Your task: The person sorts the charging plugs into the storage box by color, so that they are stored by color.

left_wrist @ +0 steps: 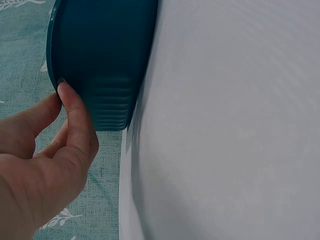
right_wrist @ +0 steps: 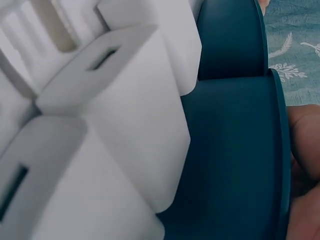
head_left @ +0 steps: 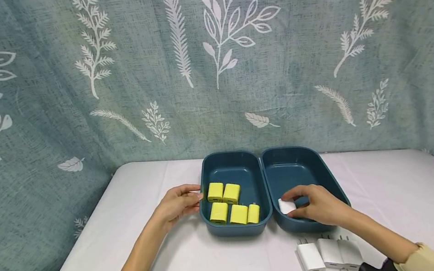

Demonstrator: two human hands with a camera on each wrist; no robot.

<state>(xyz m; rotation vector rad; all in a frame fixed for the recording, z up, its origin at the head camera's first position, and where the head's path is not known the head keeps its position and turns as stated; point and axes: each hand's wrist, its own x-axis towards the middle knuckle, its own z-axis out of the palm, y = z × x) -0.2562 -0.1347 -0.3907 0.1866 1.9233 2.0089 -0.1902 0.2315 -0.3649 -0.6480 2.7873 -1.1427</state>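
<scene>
Two dark blue boxes stand side by side on the table. My left hand (head_left: pixel 177 204) pinches the outer wall of the left box (head_left: pixel 249 175) at its rim; in the left wrist view the thumb and index finger meet on that rim. Several yellow charger plugs (head_left: pixel 219 212) sit in the near part of this box. Over the front of the right box (head_left: pixel 293 175), my right hand (head_left: pixel 321 205) holds a white charger plug (head_left: pixel 286 206) between thumb and fingers, low inside the walls. The right wrist view shows part of that hand (right_wrist: pixel 306 165) beyond the box edge, its fingertips hidden.
More white charger plugs (head_left: pixel 311 257) lie on the white tablecloth (head_left: pixel 235 267) in front of the right box, prongs pointing away from me. Close behind both boxes hangs a teal curtain (head_left: pixel 206 118) with a white leaf print, which also runs along the left side.
</scene>
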